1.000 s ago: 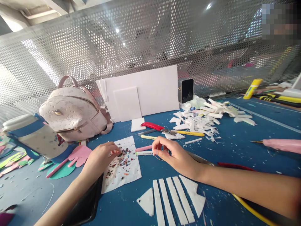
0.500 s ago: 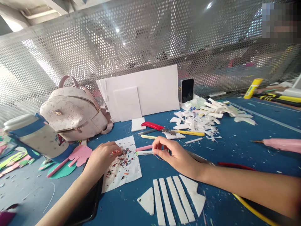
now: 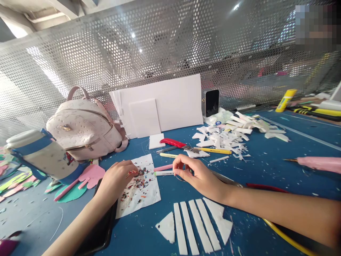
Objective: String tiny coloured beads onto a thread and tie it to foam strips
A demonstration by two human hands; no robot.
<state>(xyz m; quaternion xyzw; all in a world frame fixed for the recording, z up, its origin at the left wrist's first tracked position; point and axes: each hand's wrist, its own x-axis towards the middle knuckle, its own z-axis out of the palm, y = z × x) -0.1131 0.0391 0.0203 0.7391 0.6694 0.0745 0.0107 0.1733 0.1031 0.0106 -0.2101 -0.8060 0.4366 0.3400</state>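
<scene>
My left hand (image 3: 119, 177) hovers at the left side of a white sheet of paper (image 3: 154, 193) scattered with tiny coloured bits. Its fingers are curled together over the bits, and what they hold, if anything, is hidden. To the right, my right hand (image 3: 193, 174) is in a pinch beside the end of a white marker (image 3: 163, 173); whether it touches the marker or grips something tiny cannot be told. A pink pen (image 3: 163, 167) lies just behind that marker. In front are several white foam strips (image 3: 197, 225) and a triangular foam piece (image 3: 167, 227).
Behind the hands lie a red-handled knife (image 3: 173, 143), a yellow marker (image 3: 215, 150) and a heap of white scraps (image 3: 226, 131). White boards (image 3: 178, 103), a phone (image 3: 212, 102) and a backpack (image 3: 82, 124) stand at the back. A tumbler (image 3: 39, 153) is at left, a pink-handled tool (image 3: 317, 164) at right.
</scene>
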